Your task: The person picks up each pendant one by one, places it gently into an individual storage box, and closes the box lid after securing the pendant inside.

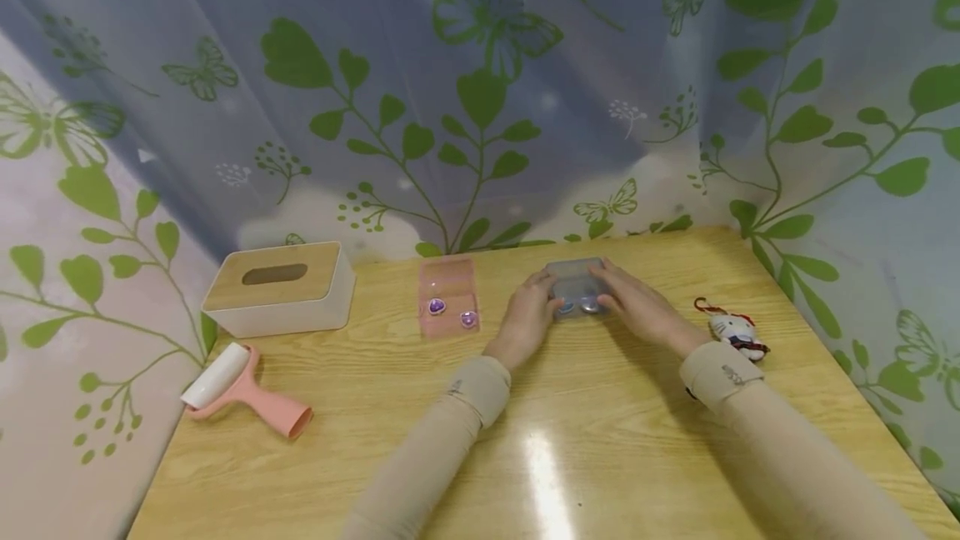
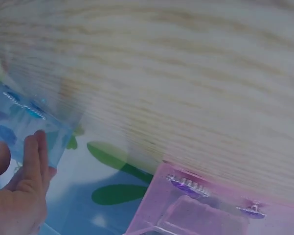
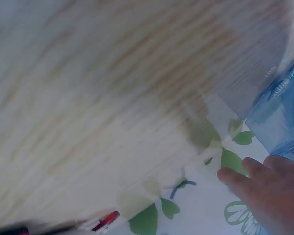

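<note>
A translucent blue plastic box [image 1: 576,277] with shiny gems inside its near end lies between my two hands at the back of the table. My left hand [image 1: 527,312] holds its left side, thumb at the near corner and fingers along the edge. On the opposite side my right hand [image 1: 637,307] holds the box, its index fingertip toward the far corner and its thumb nearer me. In the left wrist view, straight fingers [image 2: 36,152] lie against the blue box [image 2: 54,134]. The right wrist view has the blue box [image 3: 279,120] just above that hand's fingers [image 3: 257,171].
A pink translucent box [image 1: 447,277] with two purple gems stands left of my left hand. Farther left are a white tissue box [image 1: 300,315] with a wooden lid and a pink lint roller [image 1: 247,390]. A cat-figure charm [image 1: 738,333] lies beside my right wrist. Patterned curtain [image 1: 420,107] borders the table.
</note>
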A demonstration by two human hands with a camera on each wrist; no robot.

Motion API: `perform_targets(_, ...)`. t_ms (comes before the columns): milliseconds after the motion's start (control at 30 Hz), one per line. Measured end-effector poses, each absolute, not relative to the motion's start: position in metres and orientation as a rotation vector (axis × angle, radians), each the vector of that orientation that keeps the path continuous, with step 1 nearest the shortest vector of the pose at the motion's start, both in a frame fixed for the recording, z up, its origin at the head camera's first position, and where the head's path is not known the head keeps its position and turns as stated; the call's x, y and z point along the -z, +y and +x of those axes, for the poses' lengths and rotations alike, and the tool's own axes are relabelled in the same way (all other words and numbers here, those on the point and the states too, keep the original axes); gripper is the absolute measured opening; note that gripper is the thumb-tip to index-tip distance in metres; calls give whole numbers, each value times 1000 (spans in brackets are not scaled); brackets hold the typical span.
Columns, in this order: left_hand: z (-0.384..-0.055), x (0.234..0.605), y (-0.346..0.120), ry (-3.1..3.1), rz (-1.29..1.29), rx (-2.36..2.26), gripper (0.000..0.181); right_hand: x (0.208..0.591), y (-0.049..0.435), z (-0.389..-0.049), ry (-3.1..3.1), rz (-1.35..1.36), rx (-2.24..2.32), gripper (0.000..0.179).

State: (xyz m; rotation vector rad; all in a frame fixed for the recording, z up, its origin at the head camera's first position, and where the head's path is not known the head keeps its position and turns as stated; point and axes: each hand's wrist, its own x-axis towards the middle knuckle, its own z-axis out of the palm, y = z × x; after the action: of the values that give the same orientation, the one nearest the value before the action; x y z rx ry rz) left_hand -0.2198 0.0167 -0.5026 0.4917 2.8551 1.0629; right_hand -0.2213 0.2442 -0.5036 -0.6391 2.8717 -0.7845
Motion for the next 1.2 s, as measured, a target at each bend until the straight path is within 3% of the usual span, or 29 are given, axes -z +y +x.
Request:
perform_targets(300,-213,485,5,2835,459,-1052,61,487,239,-222,2798,-586,1008,75)
perform_targets(500,-219,445,-44,2784,338,-1278,63,450,196,-231,2814,-536,1235,74)
perform_targets(667,-234,435,-97,2784,207,-1403,65,433,148,-241,2628,-506,1407,76)
perform_targets(933,-257,453,-159,2762,-84,-1358,74,446,82,-257,2304,-336,1440,81)
perform_targets(1200,-259,466,-171,2440,-242,-1555,78,467,49,-268,2141,-197,1555,86)
